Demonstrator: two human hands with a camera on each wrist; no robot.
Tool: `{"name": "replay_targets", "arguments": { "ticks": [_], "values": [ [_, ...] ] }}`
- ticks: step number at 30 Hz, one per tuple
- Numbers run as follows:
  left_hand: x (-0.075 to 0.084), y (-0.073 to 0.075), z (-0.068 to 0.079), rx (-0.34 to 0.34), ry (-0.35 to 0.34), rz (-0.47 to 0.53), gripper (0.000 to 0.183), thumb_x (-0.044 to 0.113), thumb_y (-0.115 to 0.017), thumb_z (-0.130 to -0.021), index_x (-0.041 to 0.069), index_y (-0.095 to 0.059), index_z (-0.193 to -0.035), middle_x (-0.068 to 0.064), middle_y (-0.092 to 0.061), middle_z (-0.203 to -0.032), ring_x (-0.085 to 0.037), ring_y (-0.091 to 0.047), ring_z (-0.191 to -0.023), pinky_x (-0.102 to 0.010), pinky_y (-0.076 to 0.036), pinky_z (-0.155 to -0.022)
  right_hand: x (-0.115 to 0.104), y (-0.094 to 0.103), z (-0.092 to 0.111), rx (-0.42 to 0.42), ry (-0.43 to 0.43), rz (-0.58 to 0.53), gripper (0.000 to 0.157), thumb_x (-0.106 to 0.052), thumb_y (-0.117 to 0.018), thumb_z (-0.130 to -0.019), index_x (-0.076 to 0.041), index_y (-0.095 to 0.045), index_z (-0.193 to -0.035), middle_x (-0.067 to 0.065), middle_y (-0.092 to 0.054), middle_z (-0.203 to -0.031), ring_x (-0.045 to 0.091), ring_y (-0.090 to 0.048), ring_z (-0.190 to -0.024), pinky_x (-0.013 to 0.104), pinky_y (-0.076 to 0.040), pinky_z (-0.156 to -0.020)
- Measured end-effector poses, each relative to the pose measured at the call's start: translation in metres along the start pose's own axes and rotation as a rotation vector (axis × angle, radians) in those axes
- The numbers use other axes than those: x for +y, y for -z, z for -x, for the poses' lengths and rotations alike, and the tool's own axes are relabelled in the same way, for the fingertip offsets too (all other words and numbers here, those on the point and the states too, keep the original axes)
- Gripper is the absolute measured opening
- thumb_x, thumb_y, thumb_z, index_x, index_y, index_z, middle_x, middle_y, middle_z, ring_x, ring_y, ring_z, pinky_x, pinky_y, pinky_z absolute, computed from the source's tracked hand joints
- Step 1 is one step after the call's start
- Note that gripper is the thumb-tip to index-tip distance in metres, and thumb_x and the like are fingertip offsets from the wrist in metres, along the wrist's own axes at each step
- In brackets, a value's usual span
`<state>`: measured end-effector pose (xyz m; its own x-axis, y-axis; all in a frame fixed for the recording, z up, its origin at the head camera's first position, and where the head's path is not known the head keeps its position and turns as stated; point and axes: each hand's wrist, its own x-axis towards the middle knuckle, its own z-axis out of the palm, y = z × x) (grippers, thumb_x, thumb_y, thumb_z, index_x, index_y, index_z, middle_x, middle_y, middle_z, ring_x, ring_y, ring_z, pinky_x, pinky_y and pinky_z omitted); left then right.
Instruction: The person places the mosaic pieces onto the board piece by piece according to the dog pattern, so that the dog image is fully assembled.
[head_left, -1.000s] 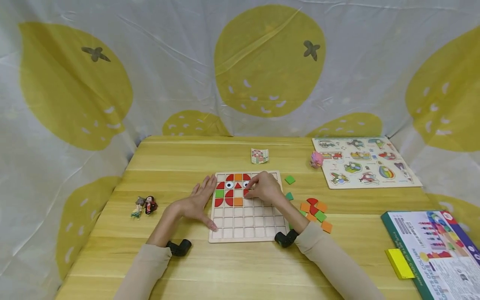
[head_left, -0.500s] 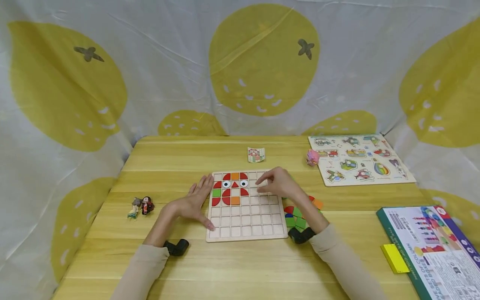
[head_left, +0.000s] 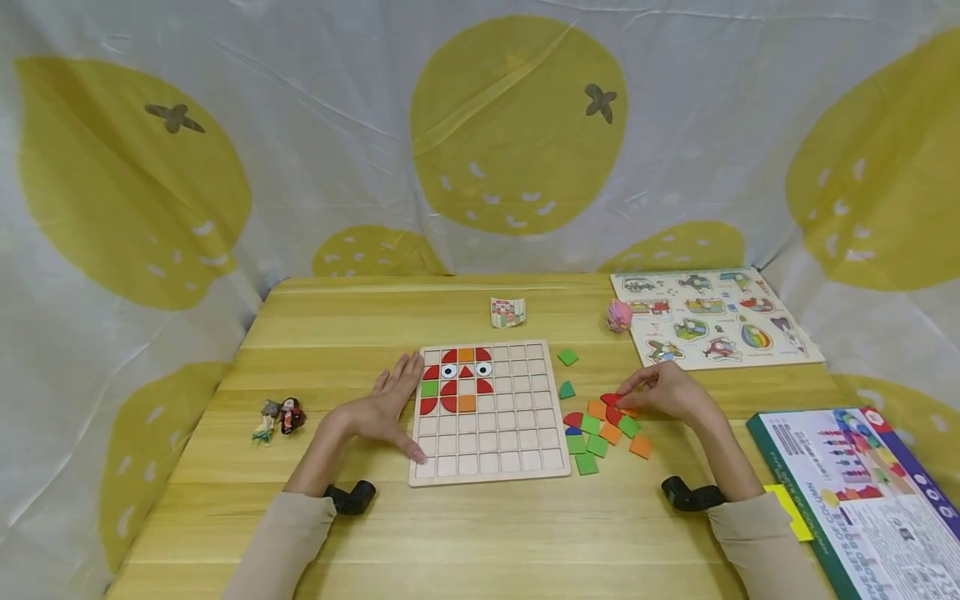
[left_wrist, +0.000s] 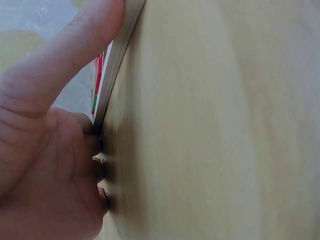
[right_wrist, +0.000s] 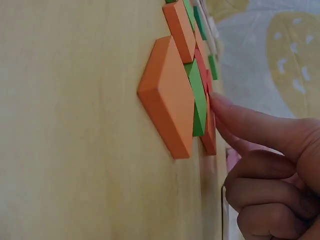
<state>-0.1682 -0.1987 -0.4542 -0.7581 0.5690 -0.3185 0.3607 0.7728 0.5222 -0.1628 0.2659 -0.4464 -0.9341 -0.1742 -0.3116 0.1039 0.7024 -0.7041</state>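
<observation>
My left hand [head_left: 387, 411] lies spread along the left side of a wooden grid board [head_left: 517, 446], its thumb [left_wrist: 75, 47] at the near left corner. Red, orange and green tiles and two eye tiles [head_left: 483, 369] form a pattern in the board's upper left. Beyond the board's right edge, my right hand [head_left: 670, 392] is at a pile of loose tiles, where thumb and index finger pinch the edge of a red quarter-circle tile [head_left: 611, 400]. In the right wrist view the thumb tip meets that red tile, behind a green tile [right_wrist: 198, 102] and an orange tile [right_wrist: 167, 95]; the remaining fingers are curled.
A small pattern card [head_left: 507, 312] lies behind the board. At the back right are a pink toy [head_left: 619, 316] and a picture puzzle board [head_left: 712, 333]. A box [head_left: 862, 492] and a yellow block [head_left: 791, 512] sit right; two small figurines [head_left: 282, 417] lie left.
My right hand has left a red quarter-circle tile on the board under the right eye tile, then moved right to the loose tiles. The left hand stays at the board's edge.
</observation>
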Motion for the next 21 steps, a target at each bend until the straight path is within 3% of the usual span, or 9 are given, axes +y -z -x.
{"name": "replay_targets", "arguments": {
  "ticks": [2, 6, 13, 21],
  "values": [
    [0.0, 0.0, -0.001, -0.002, -0.001, 0.0, 0.151, 0.057, -0.086, -0.056, 0.004, 0.017, -0.152, -0.016, 0.025, -0.159, -0.036, 0.022, -0.148, -0.059, 0.008, -0.12, 0.0, -0.002, -0.002, -0.005, 0.004, -0.008, 0.026, -0.029, -0.08, -0.078, -0.008, -0.076, -0.092, -0.007, -0.053, -0.058, 0.009, -0.034, -0.059, 0.024, -0.029, -0.053],
    [-0.001, -0.001, -0.003, -0.004, 0.001, -0.011, 0.151, 0.057, -0.086, -0.056, 0.004, 0.018, -0.152, -0.016, 0.026, -0.159, -0.036, 0.023, -0.148, -0.06, 0.007, -0.119, -0.005, -0.007, -0.008, 0.014, 0.013, 0.005, 0.026, -0.03, -0.081, -0.076, -0.008, -0.075, -0.088, -0.007, -0.052, -0.057, 0.01, -0.037, -0.06, 0.024, -0.031, -0.055],
    [0.0, 0.0, -0.003, -0.003, -0.007, -0.013, 0.15, 0.058, -0.085, -0.056, 0.004, 0.017, -0.152, -0.016, 0.026, -0.159, -0.036, 0.022, -0.148, -0.059, 0.007, -0.12, -0.022, -0.017, -0.021, -0.002, 0.083, 0.019, 0.027, -0.023, -0.082, -0.075, -0.006, -0.073, -0.094, -0.005, -0.033, -0.055, 0.012, -0.03, -0.053, 0.024, -0.026, -0.051],
    [-0.001, 0.0, -0.001, -0.002, -0.004, -0.015, 0.15, 0.057, -0.085, -0.056, 0.003, 0.017, -0.151, -0.016, 0.026, -0.159, -0.036, 0.022, -0.148, -0.058, 0.007, -0.12, -0.038, -0.03, -0.035, 0.037, 0.053, 0.068, 0.026, -0.027, -0.081, -0.077, -0.006, -0.069, -0.087, -0.001, -0.058, -0.063, 0.013, -0.049, -0.06, 0.025, -0.041, -0.055]
  ]
}}
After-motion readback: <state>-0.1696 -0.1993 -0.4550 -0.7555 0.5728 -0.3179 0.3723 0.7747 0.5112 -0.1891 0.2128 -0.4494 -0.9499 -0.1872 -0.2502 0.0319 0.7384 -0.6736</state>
